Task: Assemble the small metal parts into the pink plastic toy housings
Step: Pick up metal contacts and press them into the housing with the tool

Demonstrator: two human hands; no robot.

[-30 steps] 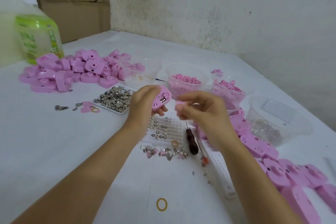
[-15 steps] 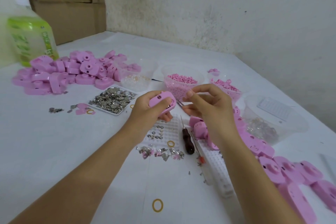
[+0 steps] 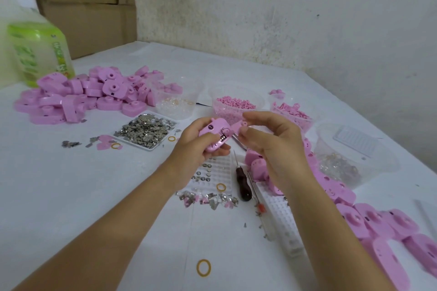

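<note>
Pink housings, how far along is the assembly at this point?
Done: possibly the row of housings laid by the right arm, though I cannot confirm. In hand: the left hand grips one housing while the right hand pinches a small pink piece at it. Left: a big housing pile and a heap of metal parts.

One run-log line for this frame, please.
left hand: grips pink housing | right hand: pinches small pink piece next to housing | dark-handled tool: lying on table
</note>
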